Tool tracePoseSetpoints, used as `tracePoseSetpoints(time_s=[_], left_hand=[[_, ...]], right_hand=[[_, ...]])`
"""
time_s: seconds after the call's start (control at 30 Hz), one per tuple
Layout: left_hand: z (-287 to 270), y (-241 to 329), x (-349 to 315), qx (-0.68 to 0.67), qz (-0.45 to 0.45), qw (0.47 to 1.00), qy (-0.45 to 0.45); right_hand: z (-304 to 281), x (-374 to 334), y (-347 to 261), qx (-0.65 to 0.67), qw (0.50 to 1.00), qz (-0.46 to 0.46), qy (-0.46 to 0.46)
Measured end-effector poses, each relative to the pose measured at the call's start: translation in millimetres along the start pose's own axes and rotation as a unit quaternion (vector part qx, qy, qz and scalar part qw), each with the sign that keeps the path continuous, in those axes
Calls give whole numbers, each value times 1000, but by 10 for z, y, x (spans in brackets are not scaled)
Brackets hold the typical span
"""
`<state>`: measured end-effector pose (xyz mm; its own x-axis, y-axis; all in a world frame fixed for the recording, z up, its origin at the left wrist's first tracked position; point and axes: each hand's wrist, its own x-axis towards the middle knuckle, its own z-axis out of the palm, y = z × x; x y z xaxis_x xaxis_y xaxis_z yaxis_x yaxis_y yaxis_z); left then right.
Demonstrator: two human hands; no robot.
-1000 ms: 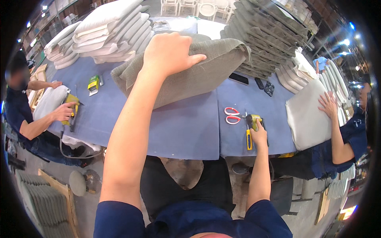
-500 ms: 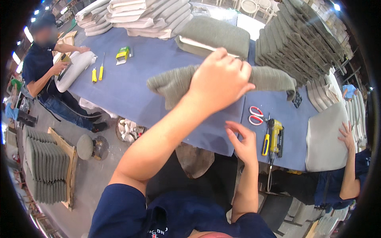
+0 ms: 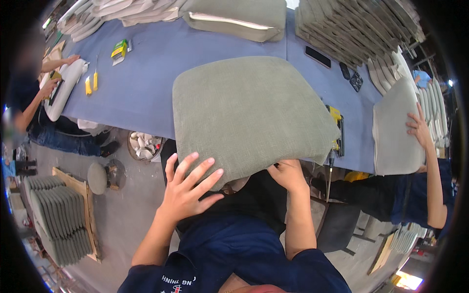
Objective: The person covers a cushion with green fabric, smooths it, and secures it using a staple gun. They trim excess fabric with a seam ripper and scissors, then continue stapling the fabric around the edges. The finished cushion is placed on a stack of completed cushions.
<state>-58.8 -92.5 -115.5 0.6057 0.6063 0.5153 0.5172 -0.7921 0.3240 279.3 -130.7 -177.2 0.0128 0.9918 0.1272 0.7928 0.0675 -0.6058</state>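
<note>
A grey-green fabric-covered seat cushion (image 3: 249, 112) lies broad face up before me, its near edge over the table's front edge. My left hand (image 3: 188, 190) rests at its near left corner, fingers spread on the fabric and thumb pointing inward. At the near edge, my right hand (image 3: 290, 175) is closed on the cushion, its fingertips partly hidden beneath. A yellow-and-black staple gun (image 3: 337, 124) shows just past the cushion's right corner, partly covered, its hose hanging down.
The blue-topped table (image 3: 141, 73) bears two yellow-handled tools (image 3: 92, 84), a green-yellow box (image 3: 118, 50), a phone (image 3: 317, 57) and a thick cushion (image 3: 237, 22). Grey-green pieces (image 3: 351, 29) are stacked far right. Co-workers stand at both sides, one pressing a grey panel (image 3: 398, 127).
The cushion, gripped in my left fist above the table, has come nearer and turned broad face up. My left hand has drawn back and spread; my right has taken its edge. Scissors are now hidden.
</note>
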Motion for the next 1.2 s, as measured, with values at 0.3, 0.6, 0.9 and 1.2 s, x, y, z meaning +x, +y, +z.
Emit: tracePoseSetpoints(time_s=[0.3,0.6,0.9,1.2], left_hand=[[-435,-357,484,50,-83,995,31],[-1498,-285,273,12,-174,983,50],[-1416,-297,52,23,-140,990,15],[-1409,-496,38,-94,-232,966,59]], right_hand=[[-245,454,-323,-12,983,-144,112],[-511,-21,-978,519,818,-78,235],[-873,-167,-1198,631,734,50,245],[-303,75,-917,630,725,45,276]])
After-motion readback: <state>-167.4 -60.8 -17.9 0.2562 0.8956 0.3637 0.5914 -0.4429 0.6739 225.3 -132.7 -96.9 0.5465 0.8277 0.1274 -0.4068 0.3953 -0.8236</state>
